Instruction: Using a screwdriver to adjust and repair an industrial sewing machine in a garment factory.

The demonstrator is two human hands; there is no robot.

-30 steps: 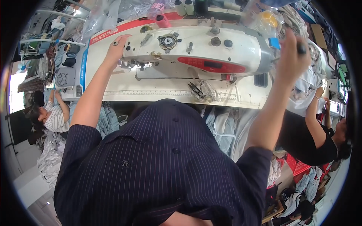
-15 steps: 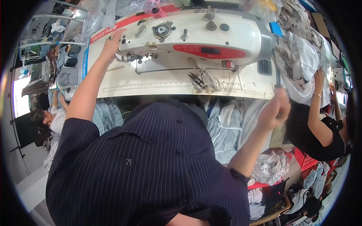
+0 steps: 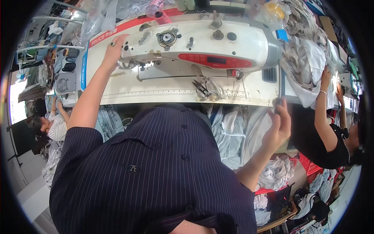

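My left hand (image 3: 115,48), a ring on one finger, grips the left end of a white sewing machine head (image 3: 198,41) with a red control panel, just above the needle area. My right hand (image 3: 279,121) is low at the bench's front right edge, fingers curled round a dark-handled tool (image 3: 278,103), slightly blurred, whose tip I cannot make out clearly. On the white bench (image 3: 156,97), scissors (image 3: 202,89) and other small metal tools lie near a printed ruler strip.
Thread cones (image 3: 160,17) and plastic bags line the back. Piled pale fabric (image 3: 306,66) sits at right, where a co-worker in black (image 3: 327,138) works. Another in stripes (image 3: 56,128) is at left. Bundled garments (image 3: 230,136) hang below the bench.
My right hand has dropped from high beside the machine's right end to below the bench's front edge, still with the dark object. My left hand stays on the machine head.
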